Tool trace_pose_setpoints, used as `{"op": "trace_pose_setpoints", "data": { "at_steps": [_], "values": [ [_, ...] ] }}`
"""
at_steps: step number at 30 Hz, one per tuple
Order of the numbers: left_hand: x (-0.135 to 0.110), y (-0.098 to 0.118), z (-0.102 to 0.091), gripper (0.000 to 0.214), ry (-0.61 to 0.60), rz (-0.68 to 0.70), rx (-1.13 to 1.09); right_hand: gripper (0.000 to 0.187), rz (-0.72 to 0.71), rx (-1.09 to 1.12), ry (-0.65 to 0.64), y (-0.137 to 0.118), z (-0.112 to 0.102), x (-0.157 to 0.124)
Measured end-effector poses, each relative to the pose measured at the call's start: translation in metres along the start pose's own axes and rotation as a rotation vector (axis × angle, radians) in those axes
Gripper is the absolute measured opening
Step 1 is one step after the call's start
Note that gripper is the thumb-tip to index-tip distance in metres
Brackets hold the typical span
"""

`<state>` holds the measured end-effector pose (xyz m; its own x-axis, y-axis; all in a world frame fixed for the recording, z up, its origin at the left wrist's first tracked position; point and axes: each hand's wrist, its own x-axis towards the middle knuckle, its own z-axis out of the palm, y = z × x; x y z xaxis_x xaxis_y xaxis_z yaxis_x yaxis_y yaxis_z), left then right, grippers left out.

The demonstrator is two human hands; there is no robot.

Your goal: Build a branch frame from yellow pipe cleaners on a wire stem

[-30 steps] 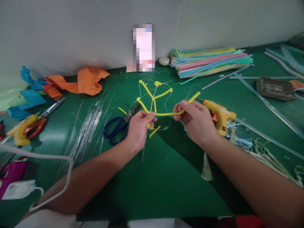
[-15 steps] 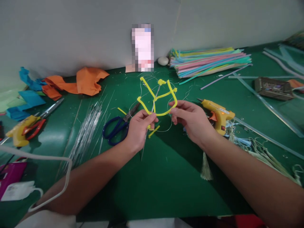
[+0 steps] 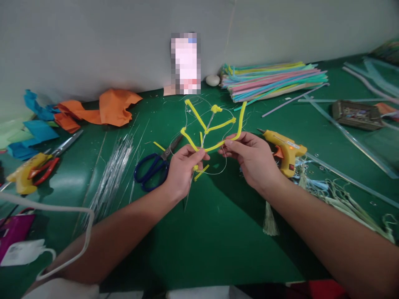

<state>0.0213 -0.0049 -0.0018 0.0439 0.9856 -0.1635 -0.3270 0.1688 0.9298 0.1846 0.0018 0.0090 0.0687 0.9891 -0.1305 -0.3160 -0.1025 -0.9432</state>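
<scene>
Pinching a yellow pipe-cleaner frame just above the centre of the picture, held clear of the green table: left hand closed thumb-to-fingers on the lower stem, right hand pressed thumb and forefinger on the bottom strand where its free end bent upward. Lay just beside the left hand one pair of blue-handled scissors, and just right of the right hand one yellow glue gun. Counted a second glue gun and one pair of red-handled scissors at the left edge, touching. Held small items, too blurred to name or count, in one shallow tray at upper right. Stacked as one bundle of coloured pipe cleaners against the wall, too many to count. Spread as thin wires left of centre, orange paper and blue paper at upper left. Rested one pale tassel below the right wrist.
</scene>
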Motion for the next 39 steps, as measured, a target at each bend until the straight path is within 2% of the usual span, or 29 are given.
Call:
{"op": "trace_pose_setpoints", "data": {
  "at_steps": [7,12,21,31,34,39],
  "values": [
    [-0.001,0.0,0.001,0.02,0.005,0.018,0.009,0.018,0.056,0.034,-0.04,0.0,0.0,0.0],
    [-0.001,0.0,0.001,0.021,-0.001,0.019,0.013,0.013,0.079,-0.016,-0.093,0.001,0.0,0.0],
    [0.0,0.0,0.001,0.023,-0.024,0.007,-0.012,0.013,0.045,0.043,-0.019,0.002,0.004,-0.002],
    [0.001,0.003,-0.004,0.025,-0.07,-0.023,-0.009,0.015,0.025,0.038,-0.006,0.003,0.001,-0.001],
    [0.004,0.006,-0.01,0.03,-0.002,0.035,-0.024,0.017,0.051,-0.028,0.024,0.003,-0.002,0.003],
    [0.016,0.017,-0.022,0.039,0.256,0.24,-0.011,0.019,0.126,-0.205,-0.009,0.002,-0.01,0.01]
  ]
}}
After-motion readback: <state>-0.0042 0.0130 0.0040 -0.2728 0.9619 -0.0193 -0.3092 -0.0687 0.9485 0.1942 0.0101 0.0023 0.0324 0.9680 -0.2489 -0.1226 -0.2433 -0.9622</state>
